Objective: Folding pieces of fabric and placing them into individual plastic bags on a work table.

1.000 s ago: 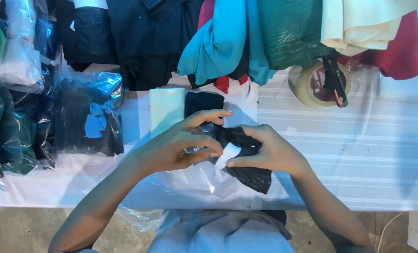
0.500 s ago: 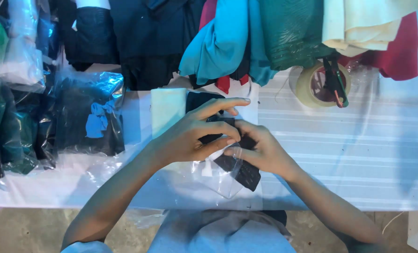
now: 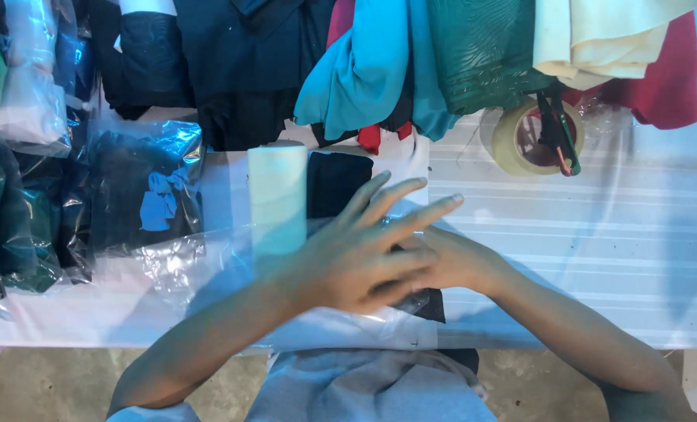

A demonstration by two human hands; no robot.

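Two hands stacked now — the left hand point(image 3: 356, 262) lies flat with fingers spread over the right hand point(image 3: 461, 262), pressing on a dark folded garment point(image 3: 434, 306) inside a clear plastic bag point(image 3: 348, 324) at the near edge of the worktop point(image 3: 582, 258). Half a second ago that garment stuck out between the hands; now only a corner shows. Left grip is open, holding nothing; right grip is covered, can't tell. Tape roll point(image 3: 524, 137) hasn't moved.
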